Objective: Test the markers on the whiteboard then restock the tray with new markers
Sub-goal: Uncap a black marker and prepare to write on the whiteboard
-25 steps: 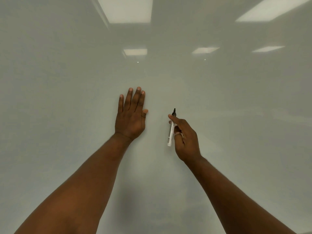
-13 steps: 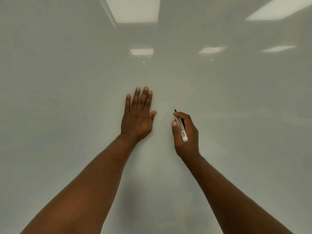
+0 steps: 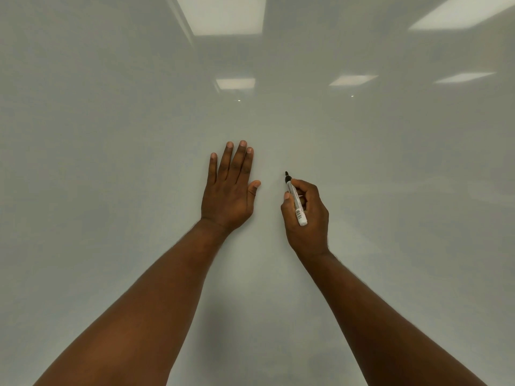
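Down at the bottom of the frame, two bare forearms come in from the lower left (image 3: 139, 316) and the lower right (image 3: 390, 316), angling toward each other as they reach for the middle.

Next up is the left grip (image 3: 228, 196), just left of center. It's wide open and laid flat against the whiteboard (image 3: 111, 135), fingers straight and close together pointing up, thumb sticking out to the right. It's holding nothing.

Just right of center, the right grip (image 3: 306, 215) is curled around a marker (image 3: 298, 211), with the thumb pressed on the barrel's left side. The marker is white with a barcode label near its back end. Its cap is off, and the dark tip pokes out above the knuckles, tilted up and a bit left. Can't tell if the tip is actually touching the board or sitting just off it.

A narrow strip of bare board separates the two grips, so they're near but apart. Everywhere else is plain blank whiteboard running to all four sides of the frame, with loads of room left, right and above the tip.

Farthest up, the glossy board shows ceiling light reflections (image 3: 228, 12) across the top center and upper right.
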Available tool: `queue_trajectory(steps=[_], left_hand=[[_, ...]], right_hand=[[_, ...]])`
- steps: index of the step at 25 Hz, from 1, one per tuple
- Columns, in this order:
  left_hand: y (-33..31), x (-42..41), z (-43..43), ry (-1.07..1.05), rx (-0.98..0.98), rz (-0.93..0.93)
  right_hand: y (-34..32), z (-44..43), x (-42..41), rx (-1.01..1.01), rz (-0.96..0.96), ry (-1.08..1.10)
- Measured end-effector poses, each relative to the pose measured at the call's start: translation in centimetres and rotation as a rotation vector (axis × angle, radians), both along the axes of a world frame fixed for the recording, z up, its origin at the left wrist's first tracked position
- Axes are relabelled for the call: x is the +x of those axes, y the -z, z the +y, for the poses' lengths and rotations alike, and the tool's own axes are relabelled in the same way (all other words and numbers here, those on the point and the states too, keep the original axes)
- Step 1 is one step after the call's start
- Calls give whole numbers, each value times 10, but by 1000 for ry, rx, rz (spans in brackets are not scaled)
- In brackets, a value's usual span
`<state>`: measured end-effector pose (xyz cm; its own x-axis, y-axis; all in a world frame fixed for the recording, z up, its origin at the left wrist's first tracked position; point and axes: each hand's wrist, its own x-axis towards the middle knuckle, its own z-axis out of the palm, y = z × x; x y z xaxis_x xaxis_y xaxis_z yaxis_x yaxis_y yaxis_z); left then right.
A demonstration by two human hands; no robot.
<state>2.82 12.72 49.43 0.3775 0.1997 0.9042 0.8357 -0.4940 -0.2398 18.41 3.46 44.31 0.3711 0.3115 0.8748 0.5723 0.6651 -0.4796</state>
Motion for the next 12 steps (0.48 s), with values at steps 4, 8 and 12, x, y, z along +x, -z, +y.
queue_trajectory(steps=[4,8,12], left_hand=[[0,0,0,2,-2,-1],[0,0,0,12,5,-5],[0,1,0,32,10,-12]], right_hand=[[5,-3,1,-10,-72,-11],[10,-9,5,2,-48,-7],[15,-12,10,14,0,16]])
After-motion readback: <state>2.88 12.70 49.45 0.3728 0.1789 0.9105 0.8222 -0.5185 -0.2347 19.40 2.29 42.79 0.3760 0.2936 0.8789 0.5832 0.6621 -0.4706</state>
